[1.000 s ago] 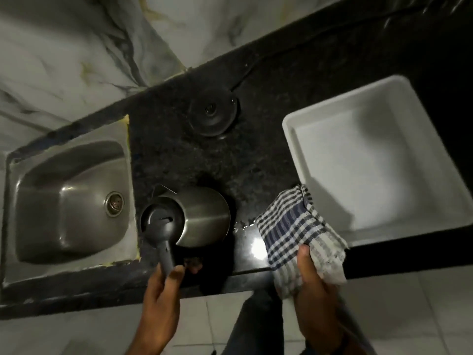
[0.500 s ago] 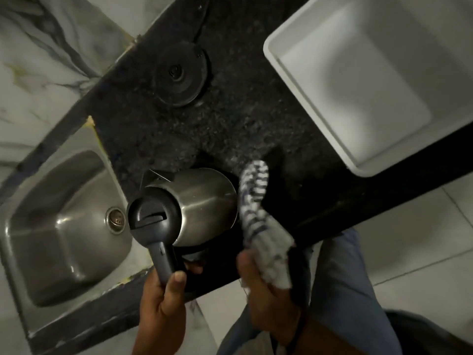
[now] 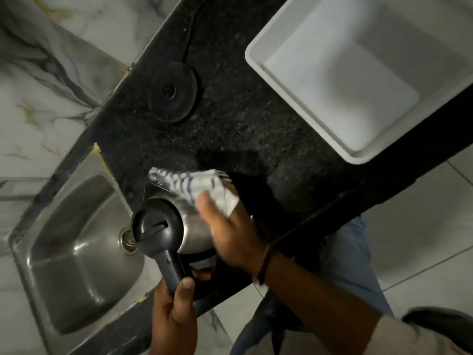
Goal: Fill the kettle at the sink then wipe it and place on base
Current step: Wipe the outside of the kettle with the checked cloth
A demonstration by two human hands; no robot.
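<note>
On the far left I see the steel sink [image 3: 76, 257] set into the black speckled surface [image 3: 256, 124], its drain just beside the kettle's lid. Next comes my left hand [image 3: 174, 313], its grip wrapped tight around the dark handle [image 3: 171, 267] with the thumb laid along the top. The steel kettle [image 3: 179, 221] stands on the surface at the sink's right edge, lid closed. Behind it, nearer the wall and well apart from it, the round black base [image 3: 174, 92] sits bare with its cord running back. My right hand [image 3: 230, 231] presses a blue-checked cloth [image 3: 194, 185] against the kettle's far side, the grip closed on the cloth, which drapes over the spout. Farthest right a white rectangular tub [image 3: 258, 57] sits on the surface.
</note>
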